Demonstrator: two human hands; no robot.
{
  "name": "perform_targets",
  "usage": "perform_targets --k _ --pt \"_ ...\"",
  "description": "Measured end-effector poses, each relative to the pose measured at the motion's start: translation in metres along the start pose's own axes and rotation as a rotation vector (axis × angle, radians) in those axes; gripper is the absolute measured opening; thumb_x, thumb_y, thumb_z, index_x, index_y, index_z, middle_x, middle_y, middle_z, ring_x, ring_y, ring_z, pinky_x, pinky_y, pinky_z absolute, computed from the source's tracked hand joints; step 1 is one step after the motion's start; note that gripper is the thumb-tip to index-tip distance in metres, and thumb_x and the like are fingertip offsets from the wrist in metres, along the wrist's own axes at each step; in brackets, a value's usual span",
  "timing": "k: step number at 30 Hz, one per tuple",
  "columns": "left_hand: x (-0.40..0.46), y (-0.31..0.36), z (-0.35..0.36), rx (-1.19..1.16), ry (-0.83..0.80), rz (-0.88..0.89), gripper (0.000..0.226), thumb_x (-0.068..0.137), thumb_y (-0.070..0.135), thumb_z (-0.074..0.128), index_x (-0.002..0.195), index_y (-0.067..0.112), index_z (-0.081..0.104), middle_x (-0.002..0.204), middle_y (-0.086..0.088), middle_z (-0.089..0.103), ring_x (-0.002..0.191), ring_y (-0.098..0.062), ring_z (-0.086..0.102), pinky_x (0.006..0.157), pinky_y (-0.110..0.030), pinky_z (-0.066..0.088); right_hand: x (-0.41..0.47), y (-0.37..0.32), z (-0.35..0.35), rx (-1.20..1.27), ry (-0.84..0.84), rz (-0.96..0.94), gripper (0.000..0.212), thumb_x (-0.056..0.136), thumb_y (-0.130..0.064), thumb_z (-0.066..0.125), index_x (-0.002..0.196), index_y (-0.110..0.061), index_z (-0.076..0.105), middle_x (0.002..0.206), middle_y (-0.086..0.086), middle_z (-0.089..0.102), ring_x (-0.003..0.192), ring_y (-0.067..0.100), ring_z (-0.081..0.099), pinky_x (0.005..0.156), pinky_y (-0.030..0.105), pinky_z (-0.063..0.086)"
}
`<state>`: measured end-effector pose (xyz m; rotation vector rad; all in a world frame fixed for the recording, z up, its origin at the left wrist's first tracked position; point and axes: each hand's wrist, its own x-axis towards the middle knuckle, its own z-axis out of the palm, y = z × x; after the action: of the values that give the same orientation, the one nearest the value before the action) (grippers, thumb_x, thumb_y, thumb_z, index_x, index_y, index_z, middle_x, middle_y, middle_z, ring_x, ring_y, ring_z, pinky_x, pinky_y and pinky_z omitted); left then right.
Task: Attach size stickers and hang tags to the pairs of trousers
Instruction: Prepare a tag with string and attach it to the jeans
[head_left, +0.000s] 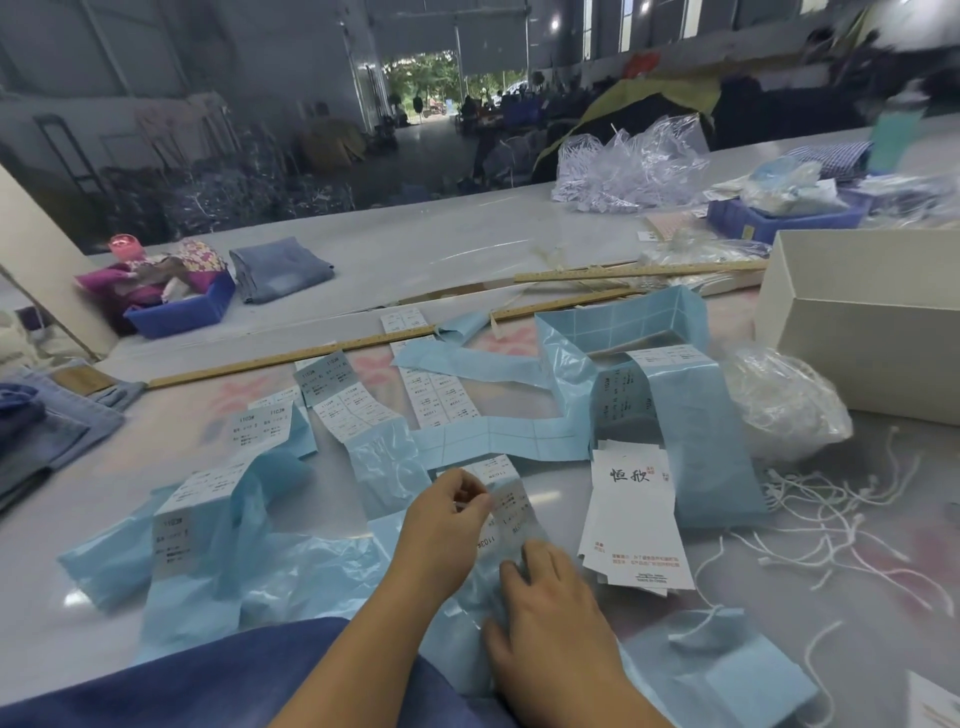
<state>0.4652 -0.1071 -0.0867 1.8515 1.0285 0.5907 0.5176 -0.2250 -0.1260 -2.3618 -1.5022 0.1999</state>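
Observation:
Several folded strips of white size stickers on pale blue backing paper (358, 410) lie spread over the table. My left hand (447, 514) pinches the edge of a sticker on the nearest strip (506, 499). My right hand (545, 597) presses flat on the lower end of that same strip. A stack of white hang tags (636, 525) with black characters lies just right of my hands. Loose white tag strings (831, 525) are scattered at the right. Dark blue trousers (182, 670) lie at the near edge under my left forearm.
A white cardboard box (872, 312) stands at the right, with a crumpled clear plastic bag (784, 400) beside it. Two long wooden rulers (322, 348) cross the table. Folded jeans (283, 267) and a blue bin (182, 306) sit at the far left; more jeans (47, 421) lie at the left edge.

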Motion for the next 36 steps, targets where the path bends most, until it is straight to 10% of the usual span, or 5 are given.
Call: perform_targets --k 12,17,36 --pt "-0.007 0.039 0.004 -0.168 -0.059 -0.014 0.01 0.095 0.018 0.06 0.086 0.015 0.062 0.078 0.0 0.067 0.063 -0.011 0.057 0.061 -0.023 0.045 -0.021 -0.002 -0.026 0.008 0.042 -0.078 0.051 0.091 -0.036 0.049 0.139 -0.019 0.046 0.157 -0.002 0.023 0.146 0.016 0.014 0.118 0.033 0.013" --pt "-0.007 0.062 0.035 -0.056 -0.138 0.044 0.013 0.098 0.022 0.057 0.086 0.017 0.06 0.08 0.003 0.066 0.069 -0.013 0.055 0.063 -0.023 0.048 -0.053 0.018 -0.054 0.061 0.241 -0.201 0.045 0.032 -0.054 0.086 0.07 -0.032 0.075 0.082 -0.015 0.069 0.075 0.005 0.068 0.062 0.014 0.053" --pt "0.034 0.06 0.117 0.313 -0.314 0.045 0.013 0.084 0.033 0.069 0.082 0.026 0.057 0.084 0.009 0.063 0.072 -0.01 0.059 0.049 -0.021 0.042 -0.094 0.123 -0.077 0.188 0.522 0.086 0.02 0.057 -0.018 0.073 0.077 -0.019 0.074 0.083 -0.01 0.066 0.085 0.007 0.05 0.07 0.022 0.05"
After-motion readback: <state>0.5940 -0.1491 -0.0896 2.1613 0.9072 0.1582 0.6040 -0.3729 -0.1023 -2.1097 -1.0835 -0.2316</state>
